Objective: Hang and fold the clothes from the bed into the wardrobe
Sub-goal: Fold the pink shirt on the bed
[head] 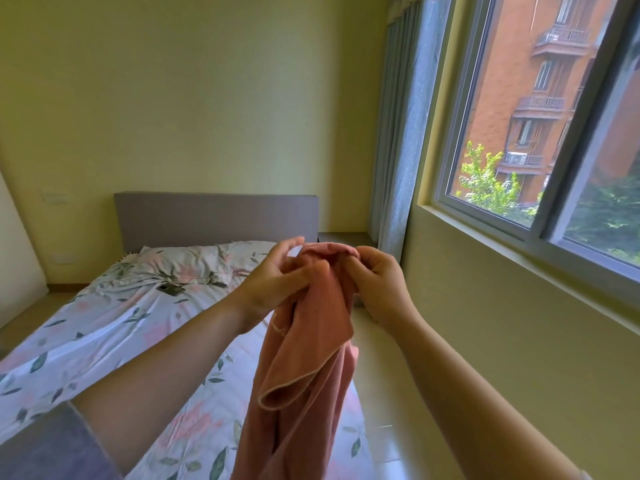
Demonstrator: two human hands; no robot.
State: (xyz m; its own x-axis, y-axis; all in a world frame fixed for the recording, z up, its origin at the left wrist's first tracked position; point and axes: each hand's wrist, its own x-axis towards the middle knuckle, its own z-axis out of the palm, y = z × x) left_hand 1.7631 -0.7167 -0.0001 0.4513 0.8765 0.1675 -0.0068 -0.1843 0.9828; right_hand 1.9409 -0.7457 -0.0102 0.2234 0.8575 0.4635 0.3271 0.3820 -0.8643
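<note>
Above the bed, the left hand and right hand each pinched the bunched top; a loose pinch could drop it.

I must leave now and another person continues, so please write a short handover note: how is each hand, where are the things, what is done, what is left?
The left hand holds the garment near its top; some fingers are straight.
The right hand pinches the garment's top edge.
The garment is pink and hangs bunched from both hands above the bed, with no hanger on it.
A phone lies on the bed near the pillows.
Done: garment picked up.
Left: hang or fold it and put it in the wardrobe, which is not in view.
</note>
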